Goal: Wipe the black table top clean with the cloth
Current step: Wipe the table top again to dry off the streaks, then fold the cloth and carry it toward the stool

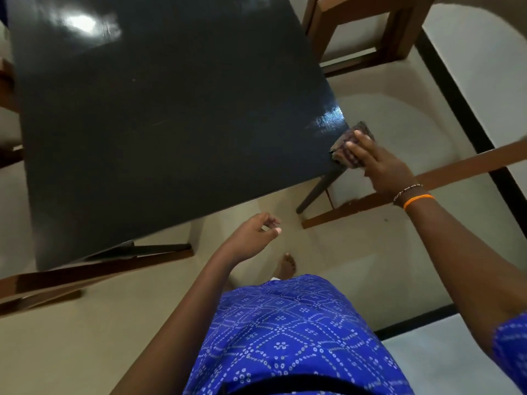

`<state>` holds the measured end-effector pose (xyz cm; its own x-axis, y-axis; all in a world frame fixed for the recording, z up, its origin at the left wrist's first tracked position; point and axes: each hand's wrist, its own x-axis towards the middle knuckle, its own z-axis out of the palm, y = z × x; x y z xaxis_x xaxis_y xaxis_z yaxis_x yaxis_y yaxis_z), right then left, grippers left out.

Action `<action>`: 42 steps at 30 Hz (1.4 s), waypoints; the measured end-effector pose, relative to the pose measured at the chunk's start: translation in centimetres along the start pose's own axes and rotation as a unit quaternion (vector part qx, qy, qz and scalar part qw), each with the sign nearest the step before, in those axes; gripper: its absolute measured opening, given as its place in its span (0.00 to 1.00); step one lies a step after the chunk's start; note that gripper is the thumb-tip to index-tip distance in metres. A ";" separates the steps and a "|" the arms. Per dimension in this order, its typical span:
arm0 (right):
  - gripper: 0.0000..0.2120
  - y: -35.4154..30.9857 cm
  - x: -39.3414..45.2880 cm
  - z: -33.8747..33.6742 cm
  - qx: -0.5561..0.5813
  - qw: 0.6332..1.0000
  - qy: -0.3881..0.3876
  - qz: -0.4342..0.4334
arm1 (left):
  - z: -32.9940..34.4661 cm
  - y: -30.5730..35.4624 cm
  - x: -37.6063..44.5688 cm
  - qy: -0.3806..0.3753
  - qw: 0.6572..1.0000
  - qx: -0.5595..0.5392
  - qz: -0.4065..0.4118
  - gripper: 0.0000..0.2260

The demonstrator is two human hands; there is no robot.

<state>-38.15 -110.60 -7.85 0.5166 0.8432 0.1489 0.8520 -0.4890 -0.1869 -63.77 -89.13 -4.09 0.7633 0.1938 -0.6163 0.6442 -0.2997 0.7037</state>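
The right hand (pixel 379 163) presses a small dark cloth (pixel 352 145) on the corner of the black tabletop (pixel 159 124), at about 3 o'clock in the view. Its fingers lie flat over the cloth, so the grip is a push down, not a squeeze. Part of the cloth hangs past the edge of the tabletop. The wood next to it shines, maybe because it is wet. The left hand (pixel 253 233) floats in the air near the front edge, at about 6 o'clock. Its fingers curl loosely and hold nothing. A wooden chair (pixel 368 32) stands at 1 o'clock, and a brown wooden bar (pixel 467 162) runs under the right wrist. A bare foot (pixel 286 266) stands on the pale floor (pixel 85 337). What could go wrong? The cloth sits right at the corner, so one more push outward could slide it off and drop it on the floor. The hand only presses it, so nothing would catch it. Also, most of the tabletop lies far from the cloth, so spots there could get missed.
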 end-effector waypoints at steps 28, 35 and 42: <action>0.24 -22.4 -6.2 1.7 0.392 0.810 -0.156 0.408 | -2.4 0.9 -1.1 -0.173 0.982 0.073 0.002 0.11; 0.22 -18.9 -11.4 -1.7 0.482 0.674 0.067 0.556 | 4.7 6.4 -0.2 -0.268 0.950 0.152 0.046 0.20; 0.23 -14.0 -15.4 -8.5 0.535 0.624 0.211 0.529 | 14.7 15.8 0.3 -0.280 0.950 -0.129 0.052 0.18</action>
<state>-57.33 -118.64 0.69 0.9105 -0.0694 -0.4077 -0.4131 -0.1034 -0.9048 -54.05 -107.52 1.62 0.7250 -0.3738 -0.5785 0.6116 -0.0370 0.7903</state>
